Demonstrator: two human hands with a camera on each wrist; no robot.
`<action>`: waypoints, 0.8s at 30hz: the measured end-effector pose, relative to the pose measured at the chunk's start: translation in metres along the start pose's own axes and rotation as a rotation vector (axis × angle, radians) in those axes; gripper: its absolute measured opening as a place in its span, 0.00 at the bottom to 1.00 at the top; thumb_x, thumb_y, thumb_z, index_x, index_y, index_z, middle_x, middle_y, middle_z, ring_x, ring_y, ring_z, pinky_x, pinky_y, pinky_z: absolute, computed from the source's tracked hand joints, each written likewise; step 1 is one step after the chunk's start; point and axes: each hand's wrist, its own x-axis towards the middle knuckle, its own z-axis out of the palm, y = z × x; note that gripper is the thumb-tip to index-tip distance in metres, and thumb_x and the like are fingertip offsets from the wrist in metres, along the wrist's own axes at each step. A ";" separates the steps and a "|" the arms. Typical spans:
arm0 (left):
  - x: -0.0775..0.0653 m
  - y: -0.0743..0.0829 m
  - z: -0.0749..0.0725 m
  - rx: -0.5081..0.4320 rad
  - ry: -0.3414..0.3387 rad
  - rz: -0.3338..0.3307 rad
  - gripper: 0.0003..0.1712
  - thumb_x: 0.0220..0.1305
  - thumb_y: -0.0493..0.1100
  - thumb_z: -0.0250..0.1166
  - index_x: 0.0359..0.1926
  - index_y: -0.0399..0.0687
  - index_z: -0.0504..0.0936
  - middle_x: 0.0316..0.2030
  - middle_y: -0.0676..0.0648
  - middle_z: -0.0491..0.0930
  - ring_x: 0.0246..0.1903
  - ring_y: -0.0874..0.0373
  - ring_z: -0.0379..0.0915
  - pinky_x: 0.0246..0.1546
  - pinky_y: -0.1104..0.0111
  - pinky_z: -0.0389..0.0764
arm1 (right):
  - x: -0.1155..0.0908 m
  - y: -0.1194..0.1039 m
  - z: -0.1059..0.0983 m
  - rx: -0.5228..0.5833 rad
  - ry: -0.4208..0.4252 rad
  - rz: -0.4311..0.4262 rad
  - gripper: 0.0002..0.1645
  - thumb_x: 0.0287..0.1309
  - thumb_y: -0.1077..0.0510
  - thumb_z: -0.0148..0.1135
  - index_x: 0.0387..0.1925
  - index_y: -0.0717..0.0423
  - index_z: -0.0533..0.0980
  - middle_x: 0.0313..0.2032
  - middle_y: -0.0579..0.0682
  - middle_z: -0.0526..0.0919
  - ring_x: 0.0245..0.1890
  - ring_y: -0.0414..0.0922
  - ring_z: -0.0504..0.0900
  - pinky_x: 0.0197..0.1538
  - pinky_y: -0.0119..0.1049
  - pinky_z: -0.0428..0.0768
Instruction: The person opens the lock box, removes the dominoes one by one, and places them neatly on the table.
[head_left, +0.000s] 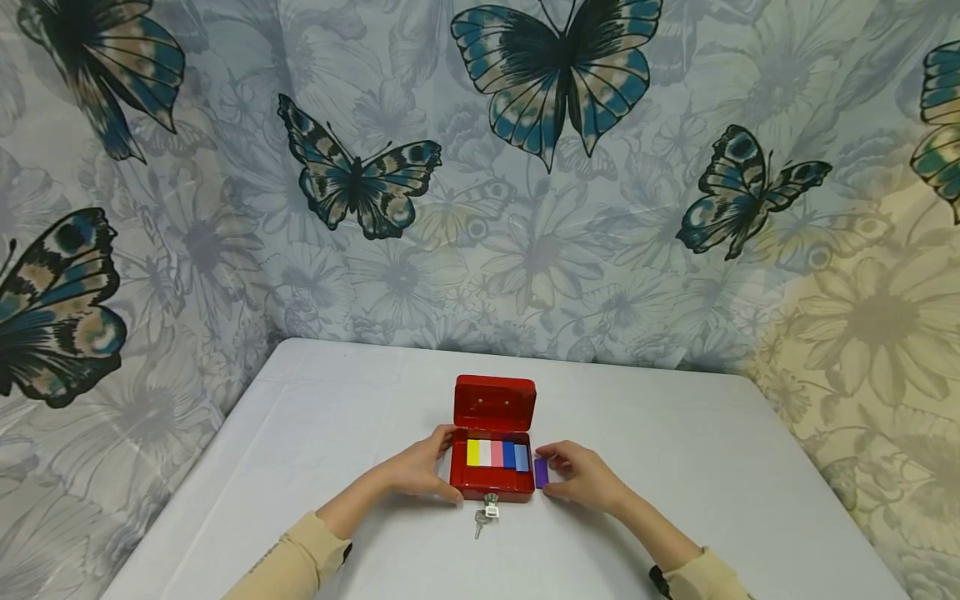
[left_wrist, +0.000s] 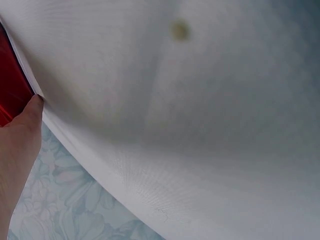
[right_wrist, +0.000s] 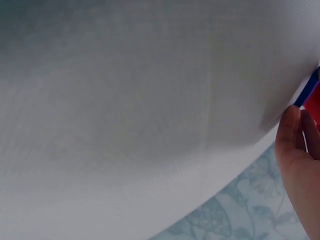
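A red metal box (head_left: 491, 482) stands on the white table with its lid (head_left: 495, 403) raised. Inside, coloured blocks stand side by side: yellow (head_left: 472, 452), white (head_left: 484, 453), pink (head_left: 497, 453), blue (head_left: 508, 454) and light blue (head_left: 521, 457). My left hand (head_left: 422, 467) grips the box's left side, thumb at the front corner and fingers toward the back. Just beside the right wall, my right hand (head_left: 588, 477) pinches a purple block (head_left: 542, 473) by its two ends. That block's edge (right_wrist: 306, 91) also shows in the right wrist view.
A small padlock (head_left: 491, 506) with keys (head_left: 480, 522) is at the front of the box, the keys lying toward the table's near side. Behind the white table (head_left: 637, 408) hangs cloth printed with butterflies and flowers.
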 end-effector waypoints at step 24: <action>0.000 -0.001 0.000 0.000 -0.005 -0.003 0.59 0.43 0.45 0.79 0.70 0.39 0.52 0.68 0.40 0.61 0.68 0.43 0.58 0.65 0.52 0.66 | 0.000 -0.002 0.002 0.063 -0.010 -0.015 0.29 0.48 0.66 0.73 0.54 0.65 0.75 0.48 0.53 0.80 0.44 0.49 0.77 0.51 0.43 0.82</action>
